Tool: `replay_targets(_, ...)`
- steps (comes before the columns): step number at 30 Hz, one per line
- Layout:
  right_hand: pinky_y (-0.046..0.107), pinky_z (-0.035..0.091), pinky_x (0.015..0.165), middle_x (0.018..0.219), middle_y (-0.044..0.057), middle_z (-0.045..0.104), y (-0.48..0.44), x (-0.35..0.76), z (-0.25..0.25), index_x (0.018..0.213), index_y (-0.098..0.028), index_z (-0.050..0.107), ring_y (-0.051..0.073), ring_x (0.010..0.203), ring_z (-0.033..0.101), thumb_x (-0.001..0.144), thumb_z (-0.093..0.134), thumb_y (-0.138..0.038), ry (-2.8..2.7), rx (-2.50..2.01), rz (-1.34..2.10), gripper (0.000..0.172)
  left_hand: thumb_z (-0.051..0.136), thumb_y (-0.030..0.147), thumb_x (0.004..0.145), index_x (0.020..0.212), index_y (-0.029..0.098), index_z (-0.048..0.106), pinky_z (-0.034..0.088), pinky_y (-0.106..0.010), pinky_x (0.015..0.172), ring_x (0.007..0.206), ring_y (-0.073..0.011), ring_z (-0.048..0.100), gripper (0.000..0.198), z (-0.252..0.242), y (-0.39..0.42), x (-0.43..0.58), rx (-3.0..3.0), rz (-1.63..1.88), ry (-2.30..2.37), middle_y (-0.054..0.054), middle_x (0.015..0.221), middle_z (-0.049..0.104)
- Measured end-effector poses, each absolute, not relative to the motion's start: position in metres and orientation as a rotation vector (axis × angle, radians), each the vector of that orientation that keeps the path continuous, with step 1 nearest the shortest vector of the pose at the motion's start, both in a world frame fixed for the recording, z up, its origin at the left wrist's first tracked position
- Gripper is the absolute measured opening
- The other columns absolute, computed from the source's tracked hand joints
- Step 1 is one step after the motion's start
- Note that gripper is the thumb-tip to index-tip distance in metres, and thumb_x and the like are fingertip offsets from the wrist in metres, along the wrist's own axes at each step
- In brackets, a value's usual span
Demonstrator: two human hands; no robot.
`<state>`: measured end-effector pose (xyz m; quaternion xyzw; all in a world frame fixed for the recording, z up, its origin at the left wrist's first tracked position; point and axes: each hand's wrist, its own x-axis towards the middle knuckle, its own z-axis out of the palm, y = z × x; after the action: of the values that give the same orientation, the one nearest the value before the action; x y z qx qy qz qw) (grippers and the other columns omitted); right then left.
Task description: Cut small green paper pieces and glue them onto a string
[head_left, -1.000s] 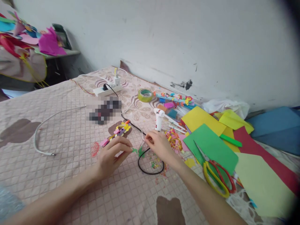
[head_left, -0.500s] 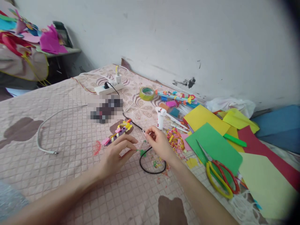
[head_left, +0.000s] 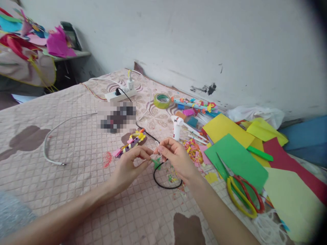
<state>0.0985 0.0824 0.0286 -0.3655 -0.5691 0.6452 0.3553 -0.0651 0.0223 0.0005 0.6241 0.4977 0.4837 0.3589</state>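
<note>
My left hand (head_left: 131, 166) has thumb and forefinger pinched on a small green star-like cut-out (head_left: 157, 164). Close beside it, my right hand (head_left: 177, 160) pinches a thin white string (head_left: 156, 144), part of which loops above the fingertips. The two sets of fingertips almost meet, and the exact grip between them is partly hidden. Below the hands a black cord (head_left: 167, 188) curves in a loop on the quilted cloth. A purple stick with foam flowers (head_left: 131, 143) lies just beyond my left hand. Behind my right hand stands a white glue gun (head_left: 176, 127).
Large scissors (head_left: 242, 197) rest on coloured sheets such as a green sheet (head_left: 236, 165) at right. A tape roll (head_left: 161, 101) and a power strip (head_left: 121, 95) lie farther back. Paper scraps (head_left: 193, 151) cover the cloth near my right hand. A grey cable (head_left: 46, 144) curves at left.
My hands have come closer together, and the left fingertips with the green cut-out have risen slightly toward the right fingers. The white string now shows as a loop. The view has shifted a little.
</note>
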Motion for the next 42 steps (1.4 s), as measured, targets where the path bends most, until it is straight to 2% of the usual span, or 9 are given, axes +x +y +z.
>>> replay_targets(11,0.023,0.035,0.051,0.072,-0.001,0.064,0.079,0.094,0.028,0.076,-0.020,0.057,0.010,0.057,0.047,0.079,0.063,-0.028,-1.318,-0.892,1.754,0.010,0.058,0.009,0.079,0.077,0.018,0.058,0.047,-0.031,0.083,0.094,-0.0159,0.061,0.010,0.002,0.017,-0.062,1.694,1.338,1.282,-0.004,0.097,0.064)
replay_targets(14,0.024,0.038,0.057,0.072,-0.001,0.064,0.077,0.093,0.028,0.078,-0.021,0.058,0.011,0.063,0.051,0.081,0.061,-0.029,-1.357,-0.895,1.704,0.009,0.058,0.009,0.079,0.077,0.019,0.058,0.047,-0.030,0.083,0.093,-0.0155,0.061,0.010,0.003,0.018,-0.062,1.731,1.357,1.291,-0.003,0.096,0.064)
replay_targets(20,0.030,0.042,0.079,0.073,-0.001,0.066,0.073,0.087,0.032,0.077,-0.021,0.058,0.014,0.076,0.059,0.079,0.064,-0.029,-1.326,-0.884,1.702,0.010,0.060,0.011,0.079,0.077,0.019,0.059,0.049,-0.032,0.080,0.090,-0.0165,0.061,0.008,0.008,0.018,-0.060,1.706,1.399,1.335,-0.004,0.094,0.064)
replay_targets(23,0.032,0.043,0.082,0.074,-0.001,0.067,0.072,0.085,0.034,0.076,-0.022,0.058,0.015,0.077,0.061,0.077,0.065,-0.029,-1.294,-0.878,1.720,0.010,0.060,0.013,0.079,0.077,0.019,0.059,0.049,-0.032,0.080,0.088,-0.0168,0.062,0.007,0.008,0.016,-0.059,1.644,1.413,1.336,-0.004,0.092,0.065)
replay_targets(28,0.031,0.043,0.080,0.075,-0.001,0.067,0.070,0.083,0.035,0.074,-0.022,0.059,0.014,0.077,0.061,0.075,0.066,-0.025,-1.153,-0.838,1.835,0.008,0.062,0.017,0.079,0.077,0.019,0.059,0.050,-0.035,0.082,0.087,-0.0182,0.064,0.004,0.007,0.016,-0.058,1.434,1.383,1.286,-0.003,0.086,0.067)
replay_targets(35,0.025,0.041,0.064,0.074,-0.002,0.063,0.077,0.082,0.032,0.069,-0.020,0.059,0.011,0.068,0.055,0.069,0.070,-0.024,-0.933,-0.871,1.945,0.011,0.065,0.020,0.076,0.074,0.016,0.058,0.052,-0.033,0.079,0.085,-0.0172,0.065,0.008,0.015,0.022,-0.057,1.039,1.262,1.130,-0.005,0.090,0.069)
replay_targets(42,0.026,0.041,0.062,0.071,-0.002,0.060,0.080,0.081,0.031,0.067,-0.020,0.059,0.011,0.065,0.053,0.064,0.072,-0.025,-0.886,-0.927,1.953,0.014,0.065,0.023,0.076,0.074,0.017,0.059,0.053,-0.033,0.073,0.076,-0.0167,0.065,0.009,0.011,0.024,-0.059,0.974,1.231,1.103,-0.004,0.081,0.070)
